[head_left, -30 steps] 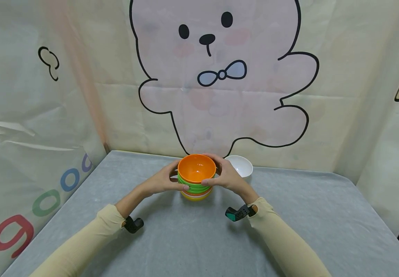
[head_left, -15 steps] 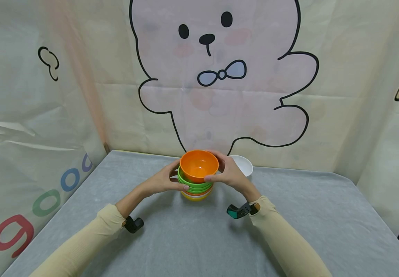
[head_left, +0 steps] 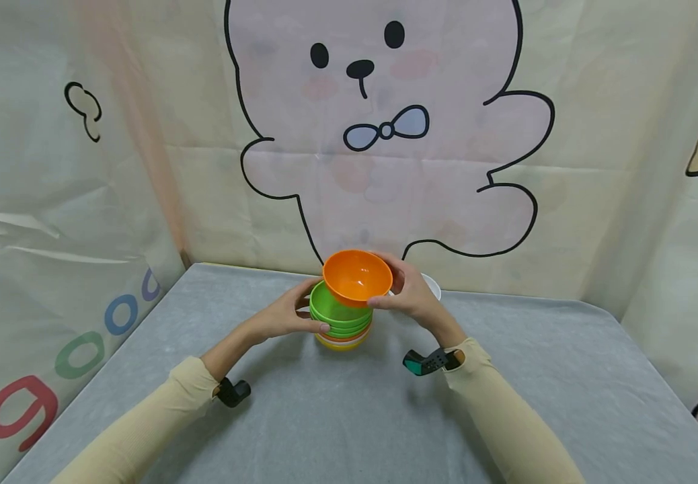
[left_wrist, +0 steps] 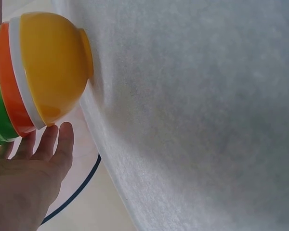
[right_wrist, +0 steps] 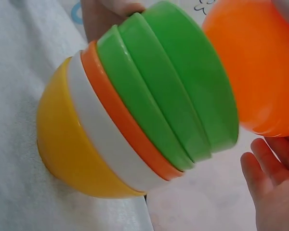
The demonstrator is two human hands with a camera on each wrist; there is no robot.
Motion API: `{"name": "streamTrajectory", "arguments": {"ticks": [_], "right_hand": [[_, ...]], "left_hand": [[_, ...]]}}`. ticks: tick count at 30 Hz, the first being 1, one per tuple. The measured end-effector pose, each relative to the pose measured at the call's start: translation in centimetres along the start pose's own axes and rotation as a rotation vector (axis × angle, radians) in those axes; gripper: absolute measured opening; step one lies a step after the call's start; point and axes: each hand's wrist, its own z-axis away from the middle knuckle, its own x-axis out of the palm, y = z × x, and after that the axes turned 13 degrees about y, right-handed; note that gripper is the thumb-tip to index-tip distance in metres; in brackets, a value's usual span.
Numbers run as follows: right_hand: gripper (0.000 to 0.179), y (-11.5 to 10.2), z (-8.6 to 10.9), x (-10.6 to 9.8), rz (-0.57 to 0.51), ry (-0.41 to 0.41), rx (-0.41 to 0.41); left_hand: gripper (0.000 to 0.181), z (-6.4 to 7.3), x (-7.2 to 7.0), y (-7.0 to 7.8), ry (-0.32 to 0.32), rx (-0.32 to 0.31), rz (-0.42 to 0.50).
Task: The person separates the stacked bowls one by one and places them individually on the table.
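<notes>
In the head view an orange bowl [head_left: 358, 277] is held by my right hand [head_left: 412, 296], thumb on the near side and fingers toward the back. It is raised and tilted, just above a stack of nested bowls. At the top of that stack are green bowls [right_wrist: 168, 82]. Under them come an orange bowl [right_wrist: 130, 115], a white bowl [right_wrist: 103, 127] and, at the bottom on the cloth, a yellow bowl [left_wrist: 55, 67]. My left hand [head_left: 282, 314] grips the stack from the left, its thumb along the front.
Behind my right hand another white bowl [head_left: 432, 286] stands partly hidden near the table's back edge. A grey cloth [head_left: 325, 417] covers the table. A printed curtain with a cartoon animal [head_left: 373, 168] hangs behind it.
My right hand has lifted the orange bowl off the green ones, up and slightly right. More of the top green bowl's inside now shows. The left hand stays on the stack.
</notes>
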Motion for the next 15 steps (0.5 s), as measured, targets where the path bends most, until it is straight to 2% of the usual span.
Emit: {"name": "streamTrajectory", "arguments": {"ticks": [5, 15], "right_hand": [[0.080, -0.4, 0.1, -0.6, 0.012, 0.007, -0.009], [0.080, -1.4, 0.8, -2.5, 0.050, 0.087, -0.005]], "left_hand": [[0.089, -0.1, -0.1, -0.2, 0.000, 0.011, 0.001], [0.084, -0.1, 0.1, -0.3, 0.010, 0.043, -0.005]]}}
